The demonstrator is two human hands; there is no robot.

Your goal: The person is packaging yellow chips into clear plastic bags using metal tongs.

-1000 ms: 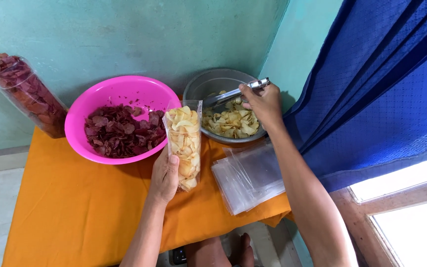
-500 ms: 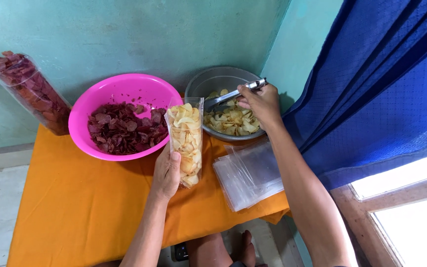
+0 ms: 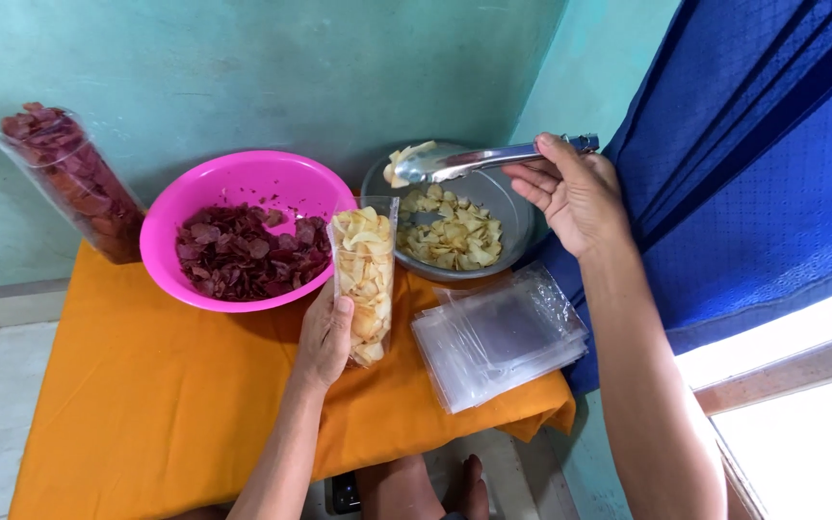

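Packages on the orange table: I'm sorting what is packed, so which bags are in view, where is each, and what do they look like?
Bag of yellow chips: clear, tall, upright, full, held by left hand between the two bowls.
Bag of red chips: clear, tall, full, leaning on the wall at the table's far left.
Stack of empty bags: clear, flat, at the table's right edge.
No labels, signs or screens.

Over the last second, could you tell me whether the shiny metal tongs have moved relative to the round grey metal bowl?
Yes. The metal tongs have lifted out of the grey metal bowl, gripping pale chips above its far rim.
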